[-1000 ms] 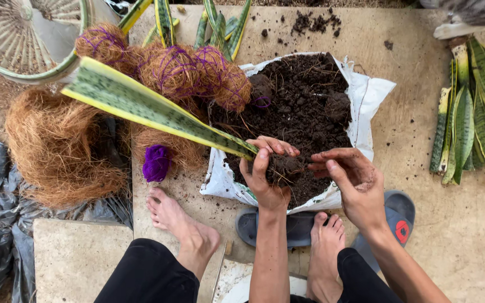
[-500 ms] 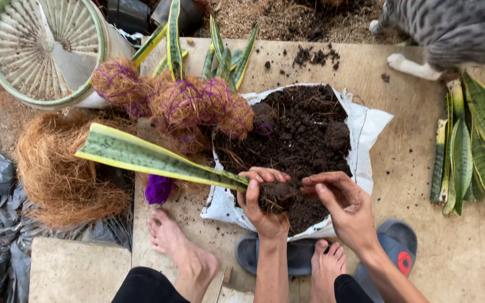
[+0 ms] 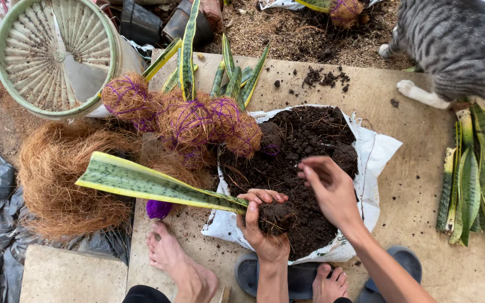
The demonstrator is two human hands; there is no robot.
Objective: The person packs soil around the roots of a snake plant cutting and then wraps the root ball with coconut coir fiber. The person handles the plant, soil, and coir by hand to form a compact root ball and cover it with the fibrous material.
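One long green-and-yellow leaf cutting lies almost level over the white sack of dark soil, its base buried in a clump of soil that the left hand cups with fingers curled around it. Just above, the right hand hovers with fingers loosely bent and nothing visibly gripped, so the step looks like packing earth into a ball at the leaf's foot, and the next move would seem to call for firm, even pressing. Beyond sit finished fibre-wrapped balls, a heap of coconut fibre, spare leaves and a grey striped cat.
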